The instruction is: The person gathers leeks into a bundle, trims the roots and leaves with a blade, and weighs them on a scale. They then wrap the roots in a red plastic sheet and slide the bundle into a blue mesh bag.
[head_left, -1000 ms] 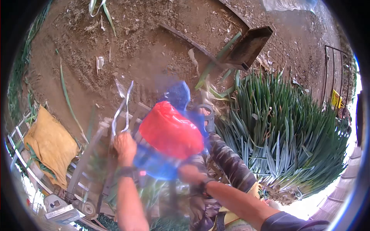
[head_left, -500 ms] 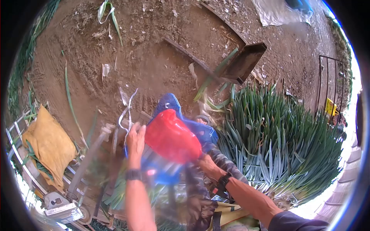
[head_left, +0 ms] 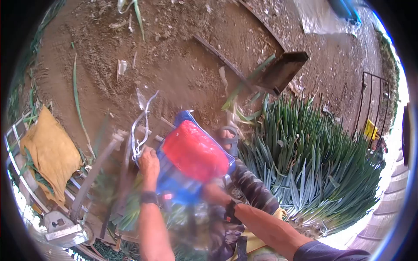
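A blue plastic sheet [head_left: 172, 185] with a large glossy red area [head_left: 196, 150] lies over my lap. At its left edge my left hand [head_left: 149, 163] has its fingers curled closed around the lower end of some white strings [head_left: 138, 139], which rise loosely above the knuckles. My right hand [head_left: 215, 193] is at the lower right edge of the red area, palm side hidden. Motion blur smears its fingers, so I cannot make out its grip. Below the sheet, green leaves [head_left: 170, 217] show blurred. A sandaled foot [head_left: 228, 137] stands just beyond the sheet's right side.
A big pile of green onions [head_left: 305, 165] fills the right side. A mustard-yellow cloth [head_left: 52, 150] hangs over a metal frame at left, above a scale-like metal part [head_left: 63, 226]. A rusty trough-shaped metal piece [head_left: 285, 71] lies on the bare soil ahead. A metal rack [head_left: 374, 100] stands far right.
My left hand has moved down a little and its fingers have curled in by the strings. My right hand has shifted down and left along the sheet, which now lies flatter.
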`<state>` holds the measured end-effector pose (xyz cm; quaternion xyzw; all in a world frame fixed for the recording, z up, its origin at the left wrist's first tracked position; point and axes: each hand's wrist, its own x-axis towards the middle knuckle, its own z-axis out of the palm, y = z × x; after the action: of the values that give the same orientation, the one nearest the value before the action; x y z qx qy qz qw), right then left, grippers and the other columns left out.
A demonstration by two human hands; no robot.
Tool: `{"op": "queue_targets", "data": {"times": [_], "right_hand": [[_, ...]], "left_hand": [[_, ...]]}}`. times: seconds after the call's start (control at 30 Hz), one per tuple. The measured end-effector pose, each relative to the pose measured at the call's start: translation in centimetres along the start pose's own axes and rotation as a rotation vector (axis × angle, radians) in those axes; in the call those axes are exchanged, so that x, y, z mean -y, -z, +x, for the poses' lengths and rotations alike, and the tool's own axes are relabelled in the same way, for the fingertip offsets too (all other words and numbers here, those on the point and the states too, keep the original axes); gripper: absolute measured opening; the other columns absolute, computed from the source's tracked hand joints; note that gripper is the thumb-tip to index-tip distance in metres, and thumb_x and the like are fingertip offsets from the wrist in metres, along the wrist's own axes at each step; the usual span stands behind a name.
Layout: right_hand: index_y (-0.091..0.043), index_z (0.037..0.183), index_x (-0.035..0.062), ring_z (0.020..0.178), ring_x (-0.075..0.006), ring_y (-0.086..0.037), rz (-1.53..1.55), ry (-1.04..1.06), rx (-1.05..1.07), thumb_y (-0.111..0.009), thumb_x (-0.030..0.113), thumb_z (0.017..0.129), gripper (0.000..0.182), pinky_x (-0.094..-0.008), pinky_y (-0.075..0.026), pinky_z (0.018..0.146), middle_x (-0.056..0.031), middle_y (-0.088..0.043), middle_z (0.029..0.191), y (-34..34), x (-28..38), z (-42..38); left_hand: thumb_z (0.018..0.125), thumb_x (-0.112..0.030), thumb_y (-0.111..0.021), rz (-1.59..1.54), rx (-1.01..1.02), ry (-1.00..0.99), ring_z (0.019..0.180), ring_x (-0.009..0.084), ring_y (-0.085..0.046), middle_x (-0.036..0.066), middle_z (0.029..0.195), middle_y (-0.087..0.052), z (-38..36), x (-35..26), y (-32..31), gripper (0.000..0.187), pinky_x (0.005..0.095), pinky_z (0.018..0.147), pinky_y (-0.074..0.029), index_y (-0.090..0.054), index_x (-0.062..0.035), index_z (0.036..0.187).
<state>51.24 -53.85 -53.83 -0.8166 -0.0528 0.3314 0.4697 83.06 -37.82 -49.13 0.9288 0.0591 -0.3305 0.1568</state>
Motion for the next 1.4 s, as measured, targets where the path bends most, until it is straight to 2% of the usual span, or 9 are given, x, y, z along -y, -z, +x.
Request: {"op": "queue_targets", "data": {"times": [0.27,0.47,0.57,0.73,1.03,1.2,1.27,1.3,1.4], "right_hand": [[-0.072,0.080,0.0058,0.073,-0.0338,-0.071,0.000,-0.075,0.252,-0.066,0.020,0.085,0.016,-0.0454,-0.055,0.067,-0.0170,-0.071,0.078,24.1,11.9,1.5],[-0.069,0.100,0.0079,0.086,-0.0376,-0.071,-0.214,-0.153,0.347,-0.066,0.032,0.093,0.026,-0.0484,-0.056,0.074,-0.0179,-0.071,0.085,34.0,17.4,6.7],[-0.069,0.100,0.0081,0.084,-0.0402,-0.069,-0.343,-0.072,0.355,-0.068,0.039,0.092,0.032,-0.0512,-0.055,0.072,-0.0184,-0.070,0.084,36.1,19.1,10.0],[-0.064,0.103,0.0074,0.083,-0.0412,-0.067,-0.479,0.118,0.409,-0.069,0.039,0.092,0.034,-0.0530,-0.054,0.070,-0.0184,-0.069,0.091,35.3,17.0,15.4],[-0.055,0.135,0.0059,0.114,-0.0418,-0.061,-0.580,0.399,0.561,-0.066,0.043,0.093,0.056,-0.0513,-0.052,0.094,-0.0228,-0.062,0.127,32.7,17.8,23.4],[-0.051,0.138,0.0017,0.123,-0.0469,-0.053,-0.693,0.313,0.751,-0.066,0.047,0.093,0.065,-0.0529,-0.046,0.102,-0.0275,-0.055,0.135,29.2,17.2,26.3],[-0.049,0.138,-0.0016,0.122,-0.0466,-0.054,-0.622,0.456,0.850,-0.068,0.052,0.091,0.074,-0.0528,-0.046,0.103,-0.0287,-0.055,0.135,26.9,15.5,28.2],[-0.049,0.137,-0.0030,0.122,-0.0461,-0.054,-0.558,0.486,0.887,-0.069,0.055,0.090,0.077,-0.0524,-0.046,0.103,-0.0292,-0.055,0.134,25.6,14.9,28.8],[-0.050,0.134,-0.0056,0.121,-0.0435,-0.056,-0.380,0.466,0.941,-0.071,0.062,0.085,0.086,-0.0502,-0.047,0.103,-0.0300,-0.057,0.130,21.8,14.4,29.8]], "left_hand": [[0.089,-0.011,-0.067,-0.207,-0.281,-0.041,0.104,0.0407,-0.063,0.021,0.110,-0.069,-12.1,-4.5,5.4,0.026,0.0499,0.095,-0.048,-0.065,-0.0025,0.113],[0.095,-0.027,-0.066,-0.600,-0.110,-0.002,0.104,0.0418,-0.065,0.022,0.112,-0.070,-21.1,-6.6,2.3,0.034,0.0500,0.090,-0.051,-0.066,-0.0010,0.117],[0.098,-0.034,-0.062,-0.715,0.043,0.295,0.105,0.0430,-0.066,0.023,0.112,-0.071,-22.8,-6.8,1.3,0.038,0.0499,0.089,-0.052,-0.068,-0.0007,0.116],[0.101,-0.045,-0.056,-1.028,0.199,0.515,0.098,0.0320,-0.067,0.017,0.106,-0.072,-23.3,-6.7,-0.4,0.047,0.0451,0.086,-0.051,-0.069,-0.0031,0.116],[0.103,-0.040,-0.059,-1.818,-0.235,0.746,0.118,0.0237,-0.059,0.012,0.132,-0.058,-23.3,-10.8,-7.1,0.059,0.0428,0.101,-0.048,-0.047,-0.0047,0.148],[0.096,-0.005,-0.065,-1.026,-0.387,0.643,0.118,0.0263,-0.060,0.019,0.131,-0.057,-22.5,-10.2,-15.0,0.067,0.0386,0.098,-0.051,-0.034,-0.0036,0.156],[0.094,0.000,-0.066,-1.206,-0.483,0.781,0.115,0.0263,-0.060,0.020,0.129,-0.057,-21.9,-11.1,-15.1,0.073,0.0391,0.097,-0.051,-0.030,-0.0033,0.158],[0.094,0.000,-0.066,-1.532,-0.474,0.927,0.114,0.0264,-0.060,0.020,0.129,-0.057,-21.1,-10.7,-11.6,0.072,0.0401,0.097,-0.051,-0.030,-0.0032,0.158],[0.100,-0.034,-0.066,-1.317,-0.654,0.845,0.118,0.0232,-0.057,0.012,0.137,-0.055,-22.0,-11.3,-19.5,0.064,0.0404,0.103,-0.045,-0.041,-0.0053,0.152]]}}
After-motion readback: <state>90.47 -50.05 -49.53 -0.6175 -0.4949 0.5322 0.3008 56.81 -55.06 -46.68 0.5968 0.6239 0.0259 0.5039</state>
